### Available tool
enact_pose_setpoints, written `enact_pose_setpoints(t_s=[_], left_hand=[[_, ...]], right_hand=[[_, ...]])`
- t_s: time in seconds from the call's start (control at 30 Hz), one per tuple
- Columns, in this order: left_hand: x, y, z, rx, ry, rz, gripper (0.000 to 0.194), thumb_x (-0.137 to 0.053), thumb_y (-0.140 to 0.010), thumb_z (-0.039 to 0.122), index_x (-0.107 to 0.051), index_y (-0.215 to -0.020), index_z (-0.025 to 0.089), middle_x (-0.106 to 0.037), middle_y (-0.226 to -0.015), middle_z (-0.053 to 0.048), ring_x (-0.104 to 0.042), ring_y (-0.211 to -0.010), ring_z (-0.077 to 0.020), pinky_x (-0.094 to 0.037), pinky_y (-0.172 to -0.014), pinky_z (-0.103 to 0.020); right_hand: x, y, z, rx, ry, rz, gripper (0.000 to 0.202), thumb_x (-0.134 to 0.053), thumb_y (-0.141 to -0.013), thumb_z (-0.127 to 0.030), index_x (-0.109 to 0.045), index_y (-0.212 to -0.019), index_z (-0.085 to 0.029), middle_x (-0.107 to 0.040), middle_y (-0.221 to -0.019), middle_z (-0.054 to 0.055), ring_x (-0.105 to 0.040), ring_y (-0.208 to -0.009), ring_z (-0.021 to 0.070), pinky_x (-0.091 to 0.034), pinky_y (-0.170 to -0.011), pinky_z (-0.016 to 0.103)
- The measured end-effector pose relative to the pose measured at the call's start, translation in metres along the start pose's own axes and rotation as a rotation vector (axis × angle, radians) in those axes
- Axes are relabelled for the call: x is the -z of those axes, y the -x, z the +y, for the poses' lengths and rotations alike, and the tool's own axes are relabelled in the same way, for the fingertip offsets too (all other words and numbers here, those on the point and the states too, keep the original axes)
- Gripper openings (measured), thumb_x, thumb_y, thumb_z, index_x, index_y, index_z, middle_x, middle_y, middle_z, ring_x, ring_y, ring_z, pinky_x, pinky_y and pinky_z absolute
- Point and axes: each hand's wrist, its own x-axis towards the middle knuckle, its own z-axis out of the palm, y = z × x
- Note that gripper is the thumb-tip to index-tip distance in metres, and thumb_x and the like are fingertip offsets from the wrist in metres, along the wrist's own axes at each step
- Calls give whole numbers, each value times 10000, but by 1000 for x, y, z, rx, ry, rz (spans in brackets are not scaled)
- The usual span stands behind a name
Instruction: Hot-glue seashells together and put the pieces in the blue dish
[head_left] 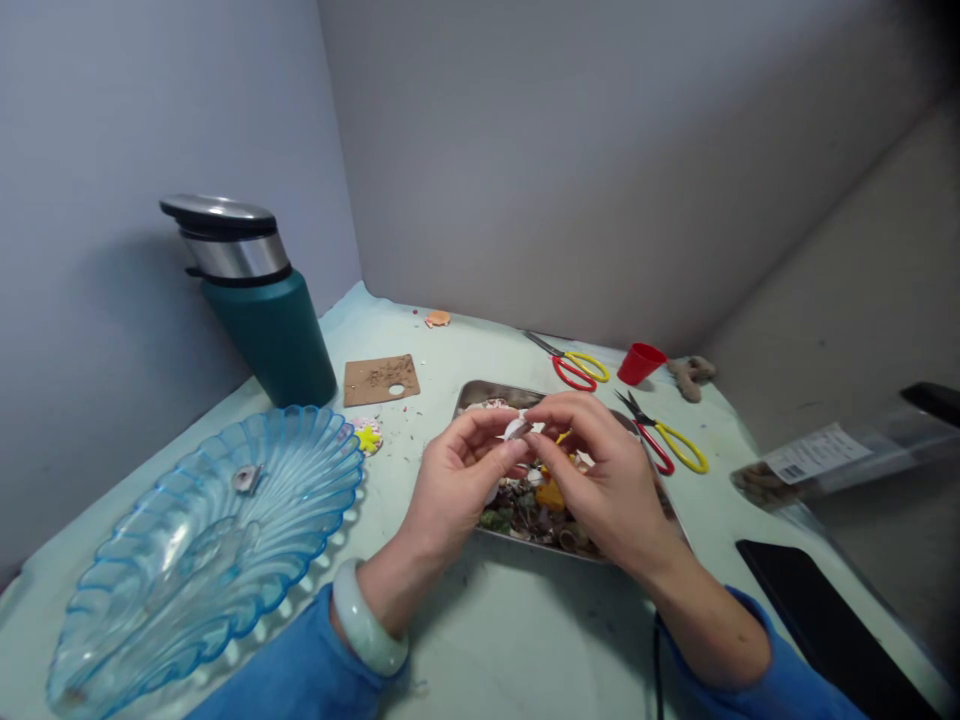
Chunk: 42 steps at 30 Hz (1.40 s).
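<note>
In the head view, the left hand (459, 478) and right hand (611, 490) meet above the metal tray (534, 544), both pinching a small white piece (517, 428) at their fingertips; partly covered, its kind is hard to tell. The step in hand looks like close two-handed handling over the tray's mixed bits (525, 508). The next move seems to call for a light, steady pinch. Left of the tray, a blue shell-shaped dish (292, 480) rests on the table (487, 640); right of it lie scissors (651, 424).

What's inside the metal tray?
The metal tray holds jumbled small pieces, including a yellow piece and green bits. The left hand and right hand block part; what lies there can't be seen.
</note>
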Motion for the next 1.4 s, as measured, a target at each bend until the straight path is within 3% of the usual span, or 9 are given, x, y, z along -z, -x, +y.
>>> enact_pose_setpoints(t_s=[0.37,0.73,1.07,1.4], left_hand=[[0,0,1,33,-7,69,249,-728,-753,242,-731,-989,166,-736,-996,-72,-678,-766,-148,-559,-754,-288],[-2,1,2,-37,-147,101,167,-695,-767,208,-743,-917,153,-746,-892,-55,-679,-715,-150,-560,-709,-271],[-1,5,-2,-171,-321,146,95,-672,-797,224,-722,-853,166,-737,-826,-42,-680,-741,-166,-552,-725,-275],[0,4,-4,-194,-320,169,98,-686,-779,203,-749,-848,175,-751,-824,-36,-685,-714,-156,-557,-715,-268]], right_hand=[[-2,3,-2,-61,10,-34,101,-572,-883,-140,-622,-939,-207,-628,-964,48,-606,-744,146,-509,-620,279],[-3,2,-6,-106,43,-39,64,-567,-893,-173,-629,-882,-183,-648,-841,26,-592,-682,141,-468,-633,285],[-6,7,-5,70,191,-3,112,-528,-894,-118,-601,-902,-203,-648,-868,46,-611,-788,175,-466,-690,297],[-9,8,-3,107,199,11,125,-495,-915,-118,-589,-894,-198,-655,-879,64,-623,-812,179,-486,-714,304]])
